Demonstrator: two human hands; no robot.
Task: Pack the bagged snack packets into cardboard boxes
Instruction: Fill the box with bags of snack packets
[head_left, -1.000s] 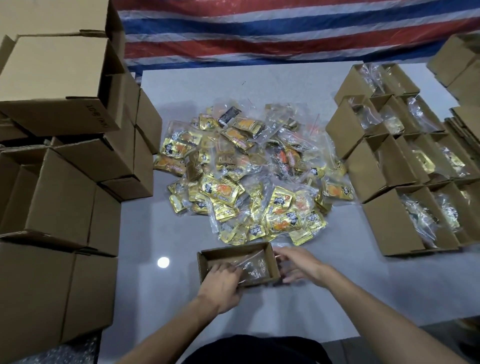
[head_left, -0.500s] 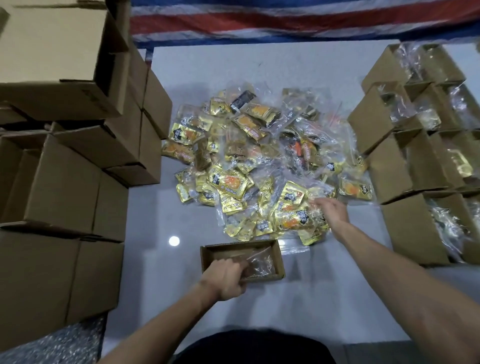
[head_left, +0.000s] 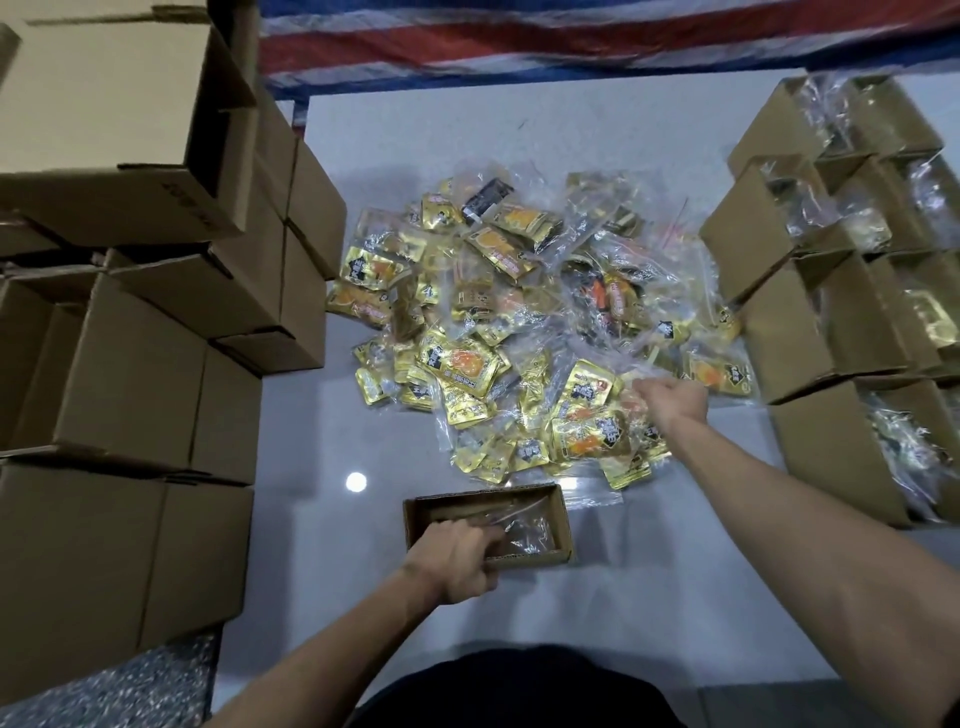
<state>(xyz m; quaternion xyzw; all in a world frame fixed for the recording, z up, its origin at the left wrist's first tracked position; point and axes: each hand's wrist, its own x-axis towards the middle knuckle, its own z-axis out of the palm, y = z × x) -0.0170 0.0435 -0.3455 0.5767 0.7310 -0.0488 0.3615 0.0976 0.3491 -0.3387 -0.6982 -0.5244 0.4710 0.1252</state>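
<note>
One wide-angle camera rides on the person's head, facing forward and steeply down over the white table (head_left: 597, 613); both forearms (head_left: 779, 509) enter from the bottom edge; the left hand (head_left: 452, 564) gripping the open box (head_left: 530, 560) lies nearest the lens, the right hand (head_left: 672, 402) pinching the snack bags (head_left: 457, 364) farther out; stacked boxes (head_left: 130, 374) bow at the left edge, filled boxes (head_left: 779, 332) at the right.

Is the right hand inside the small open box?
No; the right hand is at the packet pile, the left hand at the small box.

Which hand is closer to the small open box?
Left. The left hand grips the box's near wall; the right hand pinches a bag in the pile beyond.
</note>
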